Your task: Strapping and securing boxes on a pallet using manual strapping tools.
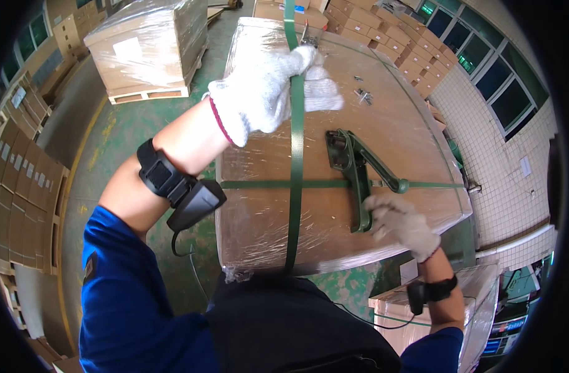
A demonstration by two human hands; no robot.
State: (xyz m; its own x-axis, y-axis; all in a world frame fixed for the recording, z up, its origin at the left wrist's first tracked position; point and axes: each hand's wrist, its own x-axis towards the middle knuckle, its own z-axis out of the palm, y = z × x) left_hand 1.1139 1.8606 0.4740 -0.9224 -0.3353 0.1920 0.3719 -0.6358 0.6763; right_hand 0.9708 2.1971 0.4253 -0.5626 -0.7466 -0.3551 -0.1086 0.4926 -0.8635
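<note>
My left hand (266, 87), in a white knit glove, is closed around a green plastic strap (295, 161) that runs lengthwise over a film-wrapped carton (259, 217). A small metal piece (308, 40) shows just beyond its fingers; whether the hand holds it I cannot tell. A green hand strapping tool (357, 177) with a hinged lever lies on the carton top, over a second strap (253, 184) going crosswise. My right hand (404, 227), also gloved, has its fingers curled at the near end of this tool. Several small metal seals (363, 96) lie farther back on the carton.
A wrapped carton on a pallet (148, 56) stands at far left. Stacked boxes line the left side (23, 193) and the far right (396, 43). A tiled wall (490, 124) with windows bounds the right. Another wrapped carton (396, 308) sits near my right elbow.
</note>
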